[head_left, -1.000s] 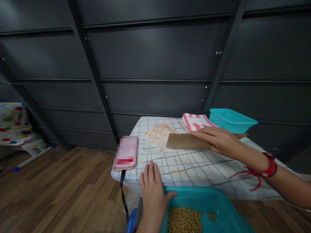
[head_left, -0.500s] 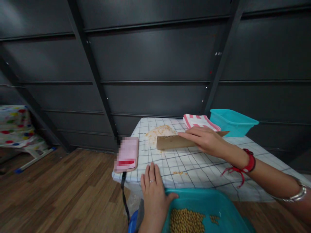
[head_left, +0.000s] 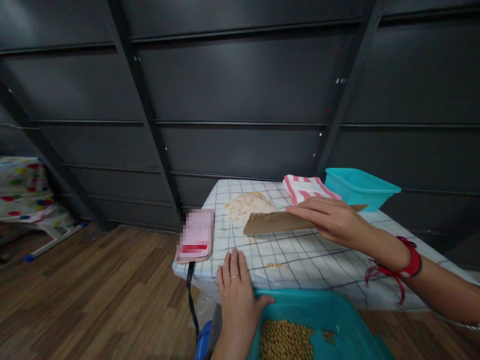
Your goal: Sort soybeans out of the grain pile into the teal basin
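My right hand [head_left: 329, 219] grips the top edge of a brown cardboard strip [head_left: 275, 223] that stands on edge on the checked tablecloth [head_left: 300, 257]. Just behind the strip lies a pile of pale husks [head_left: 249, 204]. A few loose grains [head_left: 275, 265] lie nearer to me. My left hand [head_left: 236, 295] rests with fingers stretched flat on the cloth, thumb on the rim of a teal tray [head_left: 318, 302] holding soybeans [head_left: 287, 340].
A pink phone [head_left: 195, 236] lies at the table's left edge with a black strap hanging down. A pink striped cloth [head_left: 309, 187] and a second teal tub [head_left: 358, 186] stand at the back right. Dark metal wall panels rise behind; wooden floor on the left.
The cardboard strip swept left towards the husk pile, then came back slightly towards me. My left hand has stayed in place on the tray's rim.
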Tool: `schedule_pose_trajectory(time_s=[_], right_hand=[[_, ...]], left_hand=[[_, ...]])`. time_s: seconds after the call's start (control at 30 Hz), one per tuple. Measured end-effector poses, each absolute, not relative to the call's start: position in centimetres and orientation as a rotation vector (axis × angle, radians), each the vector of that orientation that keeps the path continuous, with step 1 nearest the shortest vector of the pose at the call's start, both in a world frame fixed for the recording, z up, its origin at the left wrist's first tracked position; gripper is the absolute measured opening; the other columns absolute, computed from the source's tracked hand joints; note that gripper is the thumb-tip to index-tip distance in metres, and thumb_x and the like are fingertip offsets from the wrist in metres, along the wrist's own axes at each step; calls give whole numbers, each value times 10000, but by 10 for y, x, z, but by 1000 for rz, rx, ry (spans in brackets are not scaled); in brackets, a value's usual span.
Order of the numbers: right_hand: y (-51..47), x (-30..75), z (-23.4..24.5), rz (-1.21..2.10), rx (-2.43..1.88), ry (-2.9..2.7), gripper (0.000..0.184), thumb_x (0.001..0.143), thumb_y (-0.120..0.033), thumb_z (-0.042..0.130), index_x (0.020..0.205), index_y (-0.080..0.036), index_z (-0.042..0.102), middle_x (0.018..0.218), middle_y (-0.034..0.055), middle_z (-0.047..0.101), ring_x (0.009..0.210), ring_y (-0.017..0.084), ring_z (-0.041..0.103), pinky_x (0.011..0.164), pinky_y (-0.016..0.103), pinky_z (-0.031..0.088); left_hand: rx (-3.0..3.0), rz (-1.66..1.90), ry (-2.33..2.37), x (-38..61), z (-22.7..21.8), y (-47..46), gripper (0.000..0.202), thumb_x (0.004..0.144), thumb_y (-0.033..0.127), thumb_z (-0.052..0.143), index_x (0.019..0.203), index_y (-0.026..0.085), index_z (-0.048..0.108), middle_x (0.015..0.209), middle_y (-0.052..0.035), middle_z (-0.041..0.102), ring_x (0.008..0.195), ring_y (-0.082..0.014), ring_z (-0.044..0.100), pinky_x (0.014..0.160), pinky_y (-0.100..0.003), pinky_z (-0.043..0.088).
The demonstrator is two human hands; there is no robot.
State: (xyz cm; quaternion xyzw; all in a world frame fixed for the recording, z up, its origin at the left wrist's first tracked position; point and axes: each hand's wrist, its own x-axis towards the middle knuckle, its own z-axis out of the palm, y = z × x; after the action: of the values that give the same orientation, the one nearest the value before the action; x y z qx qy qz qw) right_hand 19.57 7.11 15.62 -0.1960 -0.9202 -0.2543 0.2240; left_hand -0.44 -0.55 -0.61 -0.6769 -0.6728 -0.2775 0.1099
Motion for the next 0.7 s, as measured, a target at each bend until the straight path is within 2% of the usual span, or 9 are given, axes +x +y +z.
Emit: schedule_pose_trajectory(time_s=[0.2,0.33,0.47,0.7], right_hand=[[68,196,153,-712,-524,-2561,428,738,-3,319,1096,-162,491,920,60,597,824,138,543,699,278,476],[61,202,154,-718,-507,-2557,410,755,-13,322,1100,-164,483,895,58,598,816,132,541,700,266,472],[53,207,158,-691,-475,-2564,367,777,-23,321,1068,-159,499,873,59,597,811,126,539,699,256,469],[47,209,160,-652,-476,-2556,406,783,-27,304,1101,-197,492,852,44,599,801,124,548,689,268,471]], left_hand=[[-1961,-831,-1991,0,-4,-6,992,478,373,709,1275,92,190,1284,-175,375,1195,-322,280,962,-514,247],[-1975,-819,-1989,-3,-5,-6,993,466,412,713,1262,80,221,1285,-175,376,1191,-324,281,961,-511,254],[-2044,-787,-1941,-8,-9,-5,1022,482,452,692,1283,89,172,1300,-185,349,1193,-335,275,943,-522,278],[-2037,-781,-1928,-7,-9,-4,1027,479,452,692,1283,84,171,1291,-191,359,1186,-340,285,931,-538,289]])
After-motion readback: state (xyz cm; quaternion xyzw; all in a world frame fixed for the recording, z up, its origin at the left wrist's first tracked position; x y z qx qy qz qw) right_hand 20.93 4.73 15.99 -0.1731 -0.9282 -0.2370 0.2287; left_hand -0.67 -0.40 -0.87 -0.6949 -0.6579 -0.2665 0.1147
